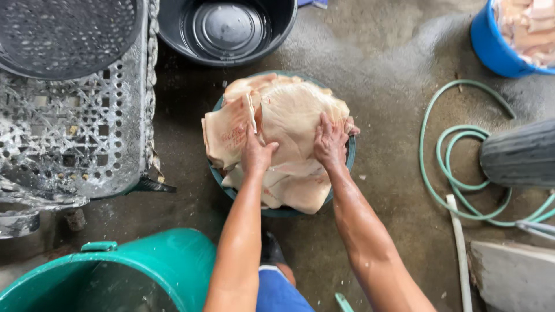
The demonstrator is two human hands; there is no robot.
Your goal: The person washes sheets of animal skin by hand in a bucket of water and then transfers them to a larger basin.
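Both hands press down on a heap of pale raw pork skin slabs (289,133) piled in a round teal basin (350,155) on a wet concrete floor (381,63). The left hand (255,155) lies flat on the stack with fingers spread toward a pinkish slab; the right hand (329,141) rests just beside it, fingers splayed over the broadest sheet, neither hand closed around anything. The two hands sit near each other but apart, both touching the meat. Beyond the hands stands a black tub (226,29), and further off to their left a grey perforated plastic crate (75,133) carries a dark mesh basket (63,34). Well off to the right of the right hand, a blue bucket (491,49) holds more pale pieces, with a coiled green hose (462,173) lying on the floor below it. Nearer the person than the left hand, a large green bucket (156,260) stands by the forearm.
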